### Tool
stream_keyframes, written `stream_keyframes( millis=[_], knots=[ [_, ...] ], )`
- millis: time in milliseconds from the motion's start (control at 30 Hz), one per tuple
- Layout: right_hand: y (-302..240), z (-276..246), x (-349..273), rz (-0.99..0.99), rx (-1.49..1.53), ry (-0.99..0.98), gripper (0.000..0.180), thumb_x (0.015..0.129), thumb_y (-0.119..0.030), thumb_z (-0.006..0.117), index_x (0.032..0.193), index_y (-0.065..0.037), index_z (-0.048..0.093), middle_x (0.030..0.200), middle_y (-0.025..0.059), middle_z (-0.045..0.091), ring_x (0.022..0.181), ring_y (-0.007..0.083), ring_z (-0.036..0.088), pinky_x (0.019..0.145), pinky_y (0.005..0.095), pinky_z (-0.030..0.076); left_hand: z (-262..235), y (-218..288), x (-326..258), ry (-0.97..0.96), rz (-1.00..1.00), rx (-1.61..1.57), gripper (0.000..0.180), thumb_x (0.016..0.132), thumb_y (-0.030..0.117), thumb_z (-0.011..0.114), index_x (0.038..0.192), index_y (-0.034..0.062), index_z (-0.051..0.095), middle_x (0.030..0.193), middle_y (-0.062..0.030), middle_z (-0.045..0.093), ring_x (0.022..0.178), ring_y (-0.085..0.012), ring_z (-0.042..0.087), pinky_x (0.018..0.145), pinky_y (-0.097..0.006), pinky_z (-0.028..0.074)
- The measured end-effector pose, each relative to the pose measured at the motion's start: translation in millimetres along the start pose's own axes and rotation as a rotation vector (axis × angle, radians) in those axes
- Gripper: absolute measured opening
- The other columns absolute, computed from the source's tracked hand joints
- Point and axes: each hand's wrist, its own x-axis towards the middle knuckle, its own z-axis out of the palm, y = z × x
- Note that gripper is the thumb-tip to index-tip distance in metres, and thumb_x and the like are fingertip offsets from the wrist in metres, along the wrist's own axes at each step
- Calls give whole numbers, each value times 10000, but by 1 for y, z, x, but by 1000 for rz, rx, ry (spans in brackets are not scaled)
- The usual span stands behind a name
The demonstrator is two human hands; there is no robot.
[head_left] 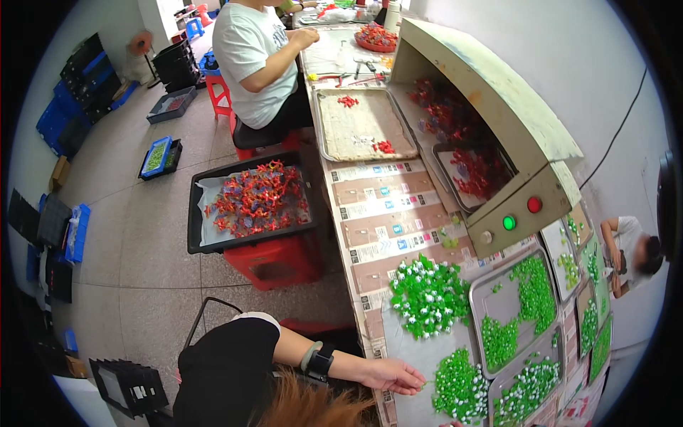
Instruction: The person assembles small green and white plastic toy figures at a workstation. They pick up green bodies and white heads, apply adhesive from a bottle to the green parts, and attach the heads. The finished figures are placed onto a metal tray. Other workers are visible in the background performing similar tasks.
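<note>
My left hand (395, 375), with a dark watch and a bangle on its wrist, reaches over the near end of the table. Its fingers are together, and a tiny green piece (427, 384) shows at the fingertips. Just right of them lies a pile of small green and white pieces (460, 384) on a pale sheet (409, 411). A larger pile of green pieces with white tops (428, 295) sits farther away. Of my right hand (451, 425) only a sliver shows at the lower edge; its fingers are hidden.
Metal trays (478, 313) of green pieces stand to the right. Beyond them is a beige machine (491, 114) with lit buttons. A black crate (196, 213) of red pieces rests on a red stool (274, 260). A co-worker (252, 57) sits farther along the table.
</note>
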Motion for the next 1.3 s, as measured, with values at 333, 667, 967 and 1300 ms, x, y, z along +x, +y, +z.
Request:
stream_keyframes(
  millis=[333, 667, 967, 1300],
  knots=[
    [1, 30, -21, 73, 388, -255, 253, 792, -108, 508, 1009, 17, 470, 925, 98, 502, 820, 152, 464, 728, 275, 388, 2, -2, 1, 44, 10, -8, 150, 798, 99, 510, 939, 46, 499, 837, -25, 550, 728, -96, 549, 641, -205, 475],
    [-3, 52, -7, 241, 477, -332, 249, 786, -108, 501, 1012, -16, 457, 885, 103, 520, 781, 197, 501, 679, 295, 424, -15, -13, 16, -28, 139, 141, 173, 754, 90, 566, 903, 19, 516, 778, -43, 564, 702, -87, 561, 645, -183, 470],
    [57, 59, 12, -102, 209, -406, 287, 804, -186, 461, 1068, -82, 422, 834, 107, 527, 718, 251, 516, 606, 305, 429, 6, 2, -4, 34, 26, 15, 139, 741, 51, 562, 862, 14, 504, 776, -49, 562, 722, -103, 576, 612, -174, 485],
    [30, 64, -8, 352, 1028, -260, 201, 754, -2, 500, 954, 13, 479, 879, 85, 504, 773, 156, 512, 687, 266, 440, 13, 5, 3, 95, -23, 150, 153, 767, 73, 541, 902, 9, 505, 787, -76, 570, 713, -144, 578, 637, -226, 477]
  ],
)
